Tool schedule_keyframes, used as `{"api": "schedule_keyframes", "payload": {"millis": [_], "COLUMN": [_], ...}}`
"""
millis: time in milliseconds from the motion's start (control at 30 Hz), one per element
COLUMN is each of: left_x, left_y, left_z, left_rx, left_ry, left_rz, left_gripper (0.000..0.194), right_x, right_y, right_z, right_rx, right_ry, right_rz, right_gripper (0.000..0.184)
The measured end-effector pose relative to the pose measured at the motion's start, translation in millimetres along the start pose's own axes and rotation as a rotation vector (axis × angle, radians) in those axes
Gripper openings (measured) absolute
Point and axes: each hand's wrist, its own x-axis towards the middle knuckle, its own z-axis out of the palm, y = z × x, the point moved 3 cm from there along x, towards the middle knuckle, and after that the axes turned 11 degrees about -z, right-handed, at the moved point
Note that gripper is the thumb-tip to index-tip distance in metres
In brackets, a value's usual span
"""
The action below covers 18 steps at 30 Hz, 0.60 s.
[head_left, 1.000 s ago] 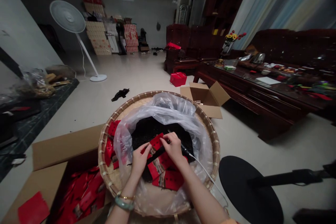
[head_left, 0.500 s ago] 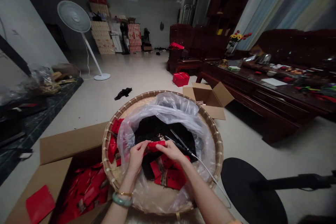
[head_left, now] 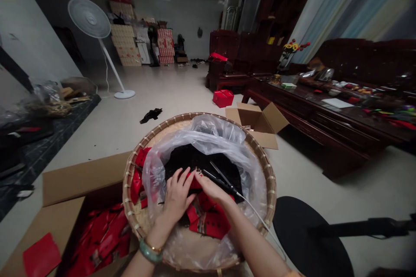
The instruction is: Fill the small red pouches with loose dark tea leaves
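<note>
My left hand [head_left: 177,194] is open, its fingers spread over a small red packet [head_left: 194,185]. My right hand [head_left: 211,189] pinches that packet's right side; its fingertips are partly hidden. Both hands are above a clear plastic bag [head_left: 224,138] set in a round bamboo basket [head_left: 271,181], with dark loose material [head_left: 182,156] in the bag. Several other red packets [head_left: 212,224] lie below my hands. Just right of my right hand rests a black two-armed tool [head_left: 224,181] like a hair straightener, with a white cord [head_left: 256,214].
At the left stands an open carton [head_left: 81,177] full of red packets; another open carton [head_left: 269,140] sits behind the basket. A black round stand base [head_left: 308,238] is at the right. Farther off are a white fan [head_left: 89,17], a dark wooden table [head_left: 312,117] and a red box [head_left: 223,98].
My left hand has opened from its pinch and spread over the packet, which has been lowered slightly between my hands. My right hand stays close to the same spot.
</note>
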Motion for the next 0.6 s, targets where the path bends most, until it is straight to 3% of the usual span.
{"api": "schedule_keyframes", "payload": {"millis": [167, 333, 433, 533, 600], "left_x": [1, 5, 6, 6, 7], "left_y": [-5, -19, -29, -38, -42], "left_z": [10.9, 13.1, 11.0, 8.9, 7.9], "left_rx": [0.027, -0.086, -0.189, -0.274, -0.312], "left_ry": [-0.007, 0.033, 0.114, 0.201, 0.245], "left_rz": [-0.028, -0.090, -0.207, -0.359, -0.443], "left_gripper": [0.060, 0.057, 0.052, 0.048, 0.048], "right_x": [7, 10, 15, 25, 36], "right_y": [2, -9, -17, -17, -10], "right_z": [9, 7, -11, -33, -34], "right_rx": [0.083, 0.166, 0.185, -0.013, -0.327], "right_ry": [-0.004, -0.012, 0.130, 0.350, 0.308], "right_rz": [0.019, 0.036, -0.006, -0.096, -0.117], "right_gripper": [0.055, 0.061, 0.066, 0.052, 0.039]}}
